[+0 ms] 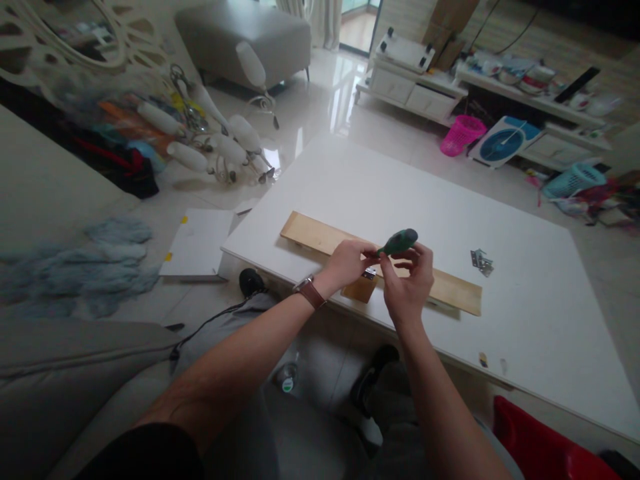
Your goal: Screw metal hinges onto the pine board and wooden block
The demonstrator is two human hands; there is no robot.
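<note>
A screwdriver (400, 241) with a green and dark handle stands tilted over the long wooden board (323, 235). My right hand (411, 283) grips it near the lower end of the handle, thumb and fingers closed. Beside the tool's tip, my left hand (347, 265) has its fingers pinched together; what they hold is hidden. Just below the fingers a small metal bracket (369, 273) shows, partly covered. A wooden block (359, 290) sits under it at the near edge of the white table (360, 180). My left wrist wears a watch.
Several metal brackets (481, 262) lie in a pile on the right of the table. Small bits (483, 360) rest near its front edge. A white box (197, 243) stands on the floor at left, a red stool (545, 440) at lower right, a clear bottle (287, 377) below.
</note>
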